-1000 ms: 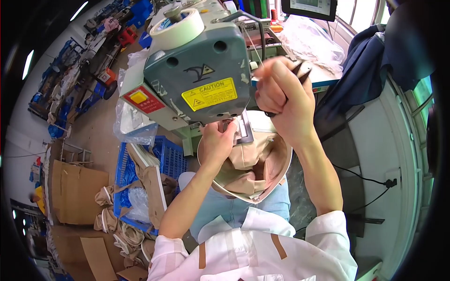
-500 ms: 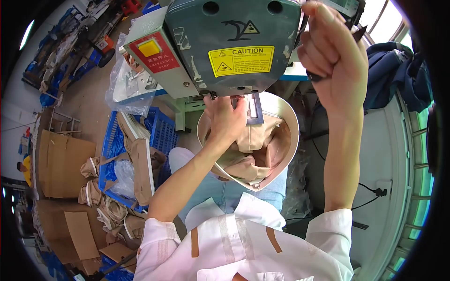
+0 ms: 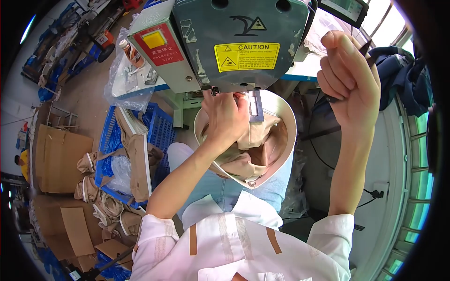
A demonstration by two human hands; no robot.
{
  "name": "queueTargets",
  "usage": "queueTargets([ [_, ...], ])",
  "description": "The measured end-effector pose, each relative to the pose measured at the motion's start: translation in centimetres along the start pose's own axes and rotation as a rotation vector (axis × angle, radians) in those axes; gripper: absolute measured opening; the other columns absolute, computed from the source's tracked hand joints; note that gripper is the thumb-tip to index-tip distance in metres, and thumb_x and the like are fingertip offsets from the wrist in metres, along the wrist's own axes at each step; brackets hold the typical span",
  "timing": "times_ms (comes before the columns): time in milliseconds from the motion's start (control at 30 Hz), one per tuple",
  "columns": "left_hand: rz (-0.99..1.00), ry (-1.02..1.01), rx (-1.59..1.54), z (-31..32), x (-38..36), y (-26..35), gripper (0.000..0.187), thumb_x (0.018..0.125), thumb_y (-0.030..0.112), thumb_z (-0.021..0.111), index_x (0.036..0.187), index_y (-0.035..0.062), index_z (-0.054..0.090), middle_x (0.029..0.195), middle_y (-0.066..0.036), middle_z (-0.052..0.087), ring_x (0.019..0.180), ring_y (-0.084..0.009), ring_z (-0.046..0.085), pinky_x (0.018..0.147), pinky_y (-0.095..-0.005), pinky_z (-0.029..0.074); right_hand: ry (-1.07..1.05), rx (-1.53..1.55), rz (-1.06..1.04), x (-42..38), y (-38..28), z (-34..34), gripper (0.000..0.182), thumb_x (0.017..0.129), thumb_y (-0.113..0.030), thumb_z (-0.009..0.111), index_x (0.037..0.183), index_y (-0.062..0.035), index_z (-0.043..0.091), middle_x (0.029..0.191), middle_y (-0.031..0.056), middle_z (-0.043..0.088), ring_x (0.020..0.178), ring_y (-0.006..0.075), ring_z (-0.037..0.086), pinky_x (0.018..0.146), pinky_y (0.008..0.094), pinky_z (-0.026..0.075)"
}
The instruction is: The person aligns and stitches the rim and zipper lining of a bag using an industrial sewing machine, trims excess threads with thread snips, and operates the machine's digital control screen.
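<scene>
A beige fabric piece point(image 3: 258, 149) with a stiff pale band point(image 3: 291, 136) around its opening hangs below the sewing machine head point(image 3: 239, 28). My left hand point(image 3: 226, 114) is up under that head, fingers bent together beside a dark metal frame point(image 3: 255, 107). The machine hides its fingertips, so I cannot tell what they grip. My right hand point(image 3: 349, 79) is raised to the right of the machine, fingers curled around a small dark pointed tool point(image 3: 365, 48). The tool's tip sticks out behind the thumb, and its other end shows below the fingers.
A red emergency-stop panel point(image 3: 157, 44) is on the machine's left side. Left of my knees, a blue crate point(image 3: 159, 133) holds beige pieces and plastic, with more beige pieces point(image 3: 110, 210) near cardboard point(image 3: 63, 159). A screen point(image 3: 344, 9) and dark clothing point(image 3: 403, 77) are at the right.
My right hand has moved right and down, away from the machine head, still curled around the tool. My left hand stays under the head. The view has shifted slightly.
</scene>
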State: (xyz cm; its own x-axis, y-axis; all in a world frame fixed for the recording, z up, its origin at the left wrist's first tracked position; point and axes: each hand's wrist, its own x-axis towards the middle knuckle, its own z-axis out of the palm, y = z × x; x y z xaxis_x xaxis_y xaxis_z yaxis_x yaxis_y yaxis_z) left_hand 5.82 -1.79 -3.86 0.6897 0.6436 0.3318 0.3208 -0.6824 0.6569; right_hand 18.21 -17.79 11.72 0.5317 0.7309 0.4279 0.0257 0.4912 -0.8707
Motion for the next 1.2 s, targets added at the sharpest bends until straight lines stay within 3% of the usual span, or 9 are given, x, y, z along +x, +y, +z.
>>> queueTargets([
  [100, 0.117, 0.111, 0.029, 0.1, 0.1, 0.1, 0.018, 0.085, 0.012, 0.056, 0.100, 0.0032, 0.063, 0.093, -0.020, 0.066, 0.108, -0.0418, 0.046, 0.085, -0.0569, 0.034, -0.038, -0.146, -0.022, -1.1, -0.6, 1.3, 0.029, 0.103, -0.026, 0.048, 0.099, 0.0020, 0.056, 0.056, -0.0097, 0.030, 0.044, -0.0007, 0.024, 0.043, 0.0189, 0.019],
  [167, 0.114, 0.103, 0.031, 0.2, 0.1, -0.1, 0.017, 0.085, 0.010, 0.056, 0.098, 0.0032, 0.063, 0.091, -0.019, 0.067, 0.107, -0.0417, 0.046, 0.083, -0.0564, 0.034, -0.150, -0.103, -0.079, -1.8, -0.2, 0.6, 0.025, 0.095, -0.022, 0.060, 0.091, 0.0025, 0.064, 0.057, -0.0061, 0.041, 0.045, 0.0019, 0.028, 0.043, 0.0221, 0.019],
  [233, 0.120, 0.099, 0.023, 0.1, 0.1, 0.1, 0.017, 0.085, 0.010, 0.056, 0.099, 0.0031, 0.062, 0.089, -0.019, 0.067, 0.106, -0.0417, 0.046, 0.083, -0.0559, 0.034, -0.174, -0.062, -0.120, -2.3, 0.3, 0.6, 0.023, 0.095, -0.019, 0.060, 0.090, 0.0034, 0.062, 0.060, -0.0028, 0.048, 0.045, 0.0021, 0.030, 0.043, 0.0221, 0.020],
  [433, 0.174, 0.077, 0.000, 0.3, -0.1, -0.9, 0.015, 0.085, 0.009, 0.056, 0.098, 0.0042, 0.059, 0.084, -0.019, 0.066, 0.103, -0.0414, 0.047, 0.080, -0.0559, 0.034, -0.272, 0.058, -0.164, -2.2, 0.5, -1.6, 0.031, 0.102, -0.021, 0.048, 0.110, 0.0058, 0.060, 0.056, -0.0101, 0.032, 0.044, -0.0007, 0.023, 0.043, 0.0196, 0.019],
  [733, 0.249, 0.114, -0.061, 0.5, -0.2, -1.3, 0.020, 0.085, 0.005, 0.055, 0.105, 0.0067, 0.053, 0.086, -0.018, 0.063, 0.102, -0.0421, 0.046, 0.078, -0.0568, 0.033, -0.211, 0.211, -0.013, 0.3, -2.4, 0.5, 0.035, 0.108, -0.022, 0.035, 0.121, 0.0051, 0.052, 0.056, -0.0073, 0.027, 0.044, 0.0016, 0.021, 0.042, 0.0185, 0.020],
  [1000, 0.206, 0.095, -0.054, 0.3, -0.3, -0.9, 0.012, 0.086, 0.007, 0.055, 0.098, 0.0041, 0.058, 0.088, -0.019, 0.062, 0.106, -0.0424, 0.045, 0.078, -0.0560, 0.033, -0.138, 0.022, 0.042, 0.9, -4.7, 3.6, 0.034, 0.107, -0.019, 0.036, 0.121, 0.0085, 0.051, 0.056, -0.0075, 0.028, 0.045, 0.0016, 0.022, 0.043, 0.0192, 0.021],
  [1067, 0.169, 0.054, -0.074, 0.3, -0.3, -0.9, 0.011, 0.085, 0.010, 0.058, 0.092, 0.0021, 0.061, 0.106, -0.022, 0.060, 0.115, -0.0430, 0.042, 0.083, -0.0574, 0.034, -0.137, -0.040, 0.120, 1.1, -4.6, 3.4, 0.033, 0.107, -0.018, 0.036, 0.120, 0.0080, 0.052, 0.056, -0.0075, 0.028, 0.045, 0.0018, 0.022, 0.043, 0.0193, 0.021],
  [1133, 0.138, 0.060, -0.096, 0.6, -0.3, -1.3, 0.015, 0.084, 0.013, 0.061, 0.093, 0.0016, 0.062, 0.117, -0.023, 0.054, 0.119, -0.0432, 0.039, 0.088, -0.0583, 0.033, -0.315, 0.203, 0.002, 1.6, -3.2, 1.3, 0.030, 0.107, -0.018, 0.038, 0.117, 0.0059, 0.054, 0.056, -0.0072, 0.028, 0.045, 0.0021, 0.022, 0.043, 0.0195, 0.021],
  [1200, 0.107, 0.069, -0.117, 0.6, -0.2, -1.3, 0.018, 0.082, 0.015, 0.063, 0.094, 0.0010, 0.062, 0.129, -0.024, 0.049, 0.123, -0.0433, 0.037, 0.092, -0.0592, 0.033, -0.272, 0.190, 0.000, 1.4, -2.8, 1.3, 0.029, 0.107, -0.018, 0.039, 0.115, 0.0051, 0.055, 0.056, -0.0073, 0.028, 0.045, 0.0020, 0.022, 0.043, 0.0194, 0.021],
])
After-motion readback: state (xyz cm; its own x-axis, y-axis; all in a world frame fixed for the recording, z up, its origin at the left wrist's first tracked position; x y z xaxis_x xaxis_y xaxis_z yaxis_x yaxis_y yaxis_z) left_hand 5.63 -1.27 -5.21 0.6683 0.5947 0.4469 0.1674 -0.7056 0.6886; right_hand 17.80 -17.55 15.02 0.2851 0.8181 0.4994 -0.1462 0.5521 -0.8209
